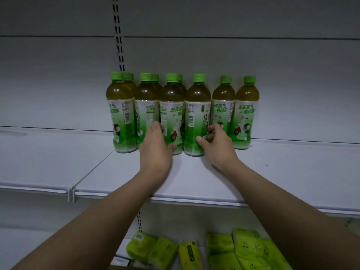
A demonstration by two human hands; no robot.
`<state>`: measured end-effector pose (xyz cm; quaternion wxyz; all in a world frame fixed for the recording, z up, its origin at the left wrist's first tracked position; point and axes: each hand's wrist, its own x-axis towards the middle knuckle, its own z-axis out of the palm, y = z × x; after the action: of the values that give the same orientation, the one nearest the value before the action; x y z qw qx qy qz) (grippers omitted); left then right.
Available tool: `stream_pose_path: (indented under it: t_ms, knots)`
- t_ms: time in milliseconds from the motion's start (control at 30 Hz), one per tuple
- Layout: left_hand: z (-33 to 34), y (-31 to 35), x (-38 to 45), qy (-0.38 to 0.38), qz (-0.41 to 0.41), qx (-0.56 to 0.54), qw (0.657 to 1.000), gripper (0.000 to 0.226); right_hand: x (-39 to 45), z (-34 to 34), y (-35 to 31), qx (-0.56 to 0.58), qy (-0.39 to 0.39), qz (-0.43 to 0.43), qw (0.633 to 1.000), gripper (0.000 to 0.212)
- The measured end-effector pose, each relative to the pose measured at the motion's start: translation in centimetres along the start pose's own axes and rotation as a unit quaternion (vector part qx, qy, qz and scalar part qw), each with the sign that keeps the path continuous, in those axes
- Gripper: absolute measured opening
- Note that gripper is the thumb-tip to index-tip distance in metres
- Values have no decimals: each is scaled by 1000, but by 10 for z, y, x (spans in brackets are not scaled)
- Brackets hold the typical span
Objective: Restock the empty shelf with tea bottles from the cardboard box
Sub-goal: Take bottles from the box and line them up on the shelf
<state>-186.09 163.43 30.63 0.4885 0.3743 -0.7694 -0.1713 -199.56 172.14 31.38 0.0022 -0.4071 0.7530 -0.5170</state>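
Both forearms reach over white shelf [194,172]. Left hand [155,147] wraps third front tea bottle [172,114], thumb on its base. Right hand [218,145] grips fourth bottle [196,117] near its base. Tea bottles stand upright at shelf back. Green packs [243,248] below.

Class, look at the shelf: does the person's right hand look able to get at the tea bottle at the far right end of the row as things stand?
Probably yes. The right hand is already at the row, touching bottles just left of the far-right bottle. That bottle stands at the open end, with bare shelf beside and in front of it, so nothing visibly blocks it.
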Motion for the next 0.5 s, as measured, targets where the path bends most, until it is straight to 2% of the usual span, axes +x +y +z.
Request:
stream_pose_path:
  t_ms: [167,333,500]
  knots:
    - [-11,-5,-3,-39,24,48,998,39,-11,-5,-6,-60,-35,-3,998,51]
    - [-33,-4,-12,-116,48,88,988,45,-32,-18,-16,-101,-55,1,993,42]
    - [-63,3,-26,-179,13,124,976,33,-58,-32,-48,-137,-142,18,980,49]
